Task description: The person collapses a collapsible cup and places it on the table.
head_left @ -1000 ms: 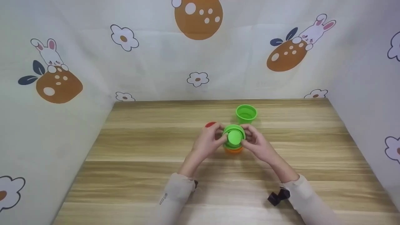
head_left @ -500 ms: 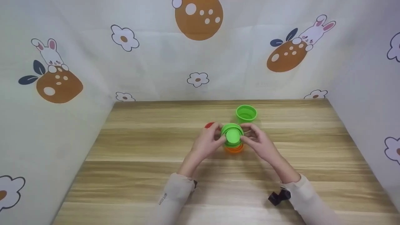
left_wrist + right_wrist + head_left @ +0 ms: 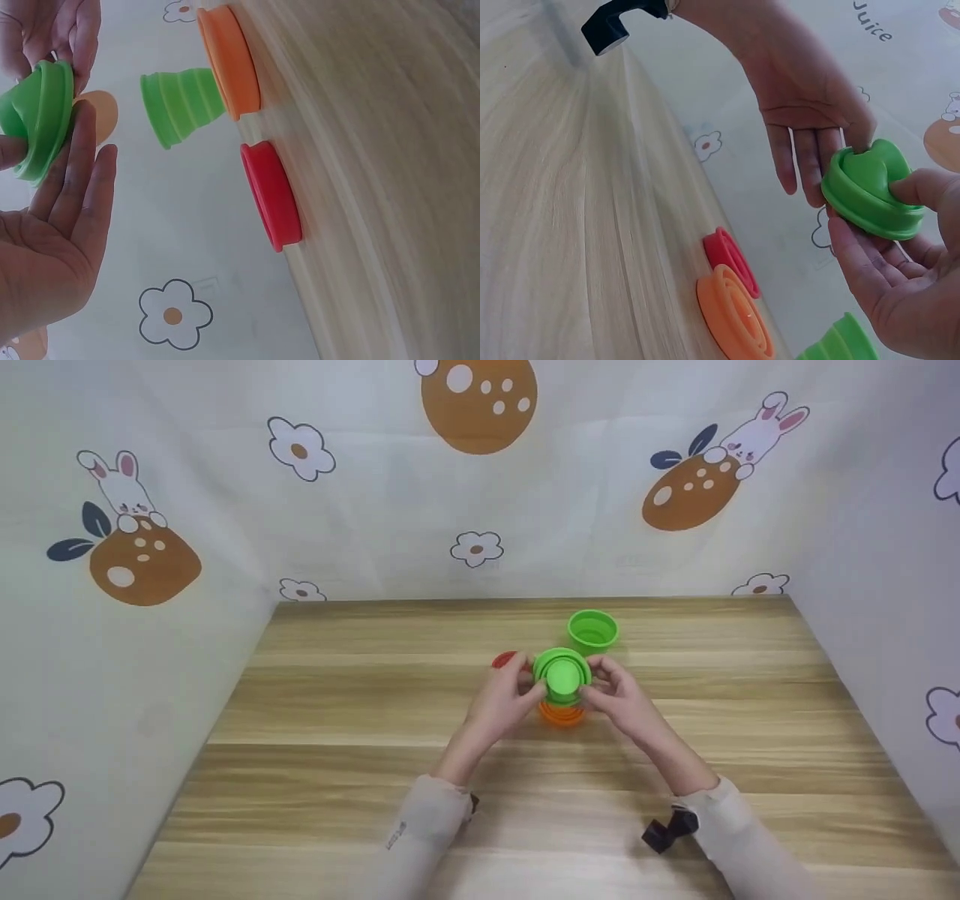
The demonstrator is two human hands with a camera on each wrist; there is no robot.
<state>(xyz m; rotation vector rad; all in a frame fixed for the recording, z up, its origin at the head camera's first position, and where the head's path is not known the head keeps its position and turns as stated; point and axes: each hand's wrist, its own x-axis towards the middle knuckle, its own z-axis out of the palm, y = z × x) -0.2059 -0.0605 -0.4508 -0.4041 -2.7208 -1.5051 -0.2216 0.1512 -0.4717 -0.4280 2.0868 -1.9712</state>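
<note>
A green collapsible cup [image 3: 562, 676], partly pressed in on itself, is held above the table with its base turned up toward the head camera. My left hand [image 3: 501, 694] grips its left side, thumb near the base and fingers at the rim. On the opposite side my right hand [image 3: 626, 701] pinches it the same way. The right wrist view shows the green wall [image 3: 870, 187] creased and lopsided between both thumbs. Just below it in the head view lies a flattened orange cup [image 3: 562, 715]. A flattened red cup [image 3: 508, 659] is partly hidden behind my left fingers.
Behind my hands a second green cup [image 3: 592, 630] stands extended, mouth up; its ribbed side [image 3: 184, 105] shows in the left wrist view. The wooden table [image 3: 337, 697] meets printed cloth walls [image 3: 375, 510] at the back and sides. A black wrist mount [image 3: 670, 830] hangs at the right sleeve.
Both hands have moved slightly away from me with the green cup, and its base has tilted to face the head camera more. More of the orange cup shows now.
</note>
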